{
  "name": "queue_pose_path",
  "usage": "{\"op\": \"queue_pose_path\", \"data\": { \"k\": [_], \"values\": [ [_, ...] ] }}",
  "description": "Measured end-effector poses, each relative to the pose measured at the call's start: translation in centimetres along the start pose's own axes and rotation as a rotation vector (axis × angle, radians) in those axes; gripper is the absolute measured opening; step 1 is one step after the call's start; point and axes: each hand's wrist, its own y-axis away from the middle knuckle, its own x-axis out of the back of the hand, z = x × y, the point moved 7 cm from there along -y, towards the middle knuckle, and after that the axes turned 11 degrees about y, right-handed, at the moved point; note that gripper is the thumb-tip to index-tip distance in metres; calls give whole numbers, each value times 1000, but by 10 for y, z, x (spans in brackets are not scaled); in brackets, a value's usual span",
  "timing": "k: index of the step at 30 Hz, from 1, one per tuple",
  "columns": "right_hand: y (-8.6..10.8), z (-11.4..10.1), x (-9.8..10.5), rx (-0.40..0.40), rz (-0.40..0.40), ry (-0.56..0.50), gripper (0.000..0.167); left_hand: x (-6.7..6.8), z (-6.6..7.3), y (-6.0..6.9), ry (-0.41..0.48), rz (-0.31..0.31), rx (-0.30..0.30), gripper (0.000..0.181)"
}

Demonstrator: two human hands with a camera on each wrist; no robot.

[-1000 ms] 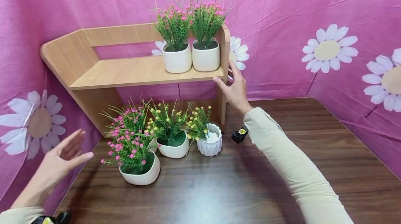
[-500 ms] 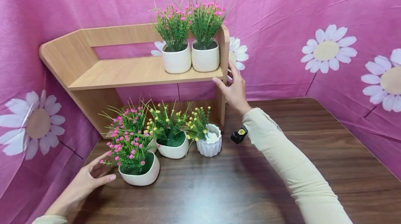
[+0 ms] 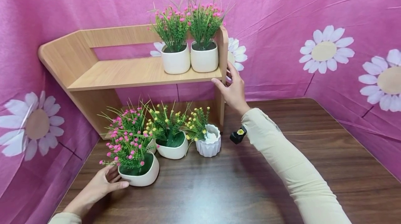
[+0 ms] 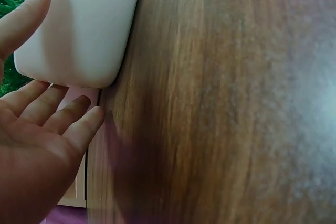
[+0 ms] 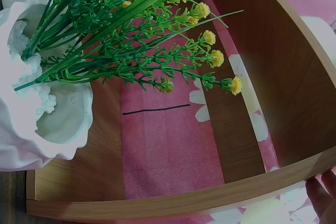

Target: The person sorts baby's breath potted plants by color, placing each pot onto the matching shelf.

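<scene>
Left hand (image 3: 99, 184) has neared the pot (image 3: 143, 179), spread, wrist view alone baring palm (image 4: 26, 142); right hand (image 3: 233, 91) grips shelf (image 3: 131, 72).

Desktop shelf (image 3: 119, 72): wood-look boards, light, fine-grained, smooth, low sheen; edges rounded, same finish. Tabletop (image 3: 250, 189): dark wood-grain surface, smooth, semi-gloss, with a bright soft-edged reflection. Front planter (image 3: 145, 178), middle planter (image 3: 173, 152) and the pair of upper planters (image 3: 176, 63) (image 3: 205, 59): white, smooth, lightly glossy; ceramic or plastic, indeterminable. Fluted pot (image 3: 209, 148): white, ribbed wall, scalloped rim, soft sheen. Pot filling (image 5: 44, 103): white, lumpy, rough, matt. Yellow-flowered sprigs (image 5: 126, 61) and pink-flowered plants (image 3: 175, 29): plastic-looking foliage. Backdrop (image 3: 275, 25): printed cloth, matt, creased. Sleeve (image 3: 288, 161): cloth, matt, wrinkled. Wrist-worn device (image 3: 237, 136): black, apparently plastic.
</scene>
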Motion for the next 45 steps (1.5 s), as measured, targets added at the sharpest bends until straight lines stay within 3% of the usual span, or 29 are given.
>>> {"op": "queue_pose_path", "data": {
  "k": [5,14,21,27,37,39,45],
  "values": [
    [0,-1,1,12,5,-4,66,-1,1,-2,-44,-1,30,96],
    [-1,0,1,9,6,-17,66,-2,11,-1,-69,-32,-102,87],
    [-1,1,0,7,3,-9,66,0,10,-2,-177,-2,-73,91],
    [-1,1,0,-2,-1,-20,66,-5,14,-5,-123,-51,-159,80],
    [0,0,-1,-3,-1,3,66,-4,7,-6,-171,-1,-44,95],
    [0,0,0,-7,0,5,66,-4,8,-6,-169,9,-48,96],
    [0,1,0,-2,4,12,67,-7,13,-2,-44,-4,-175,94]
  ]
}}
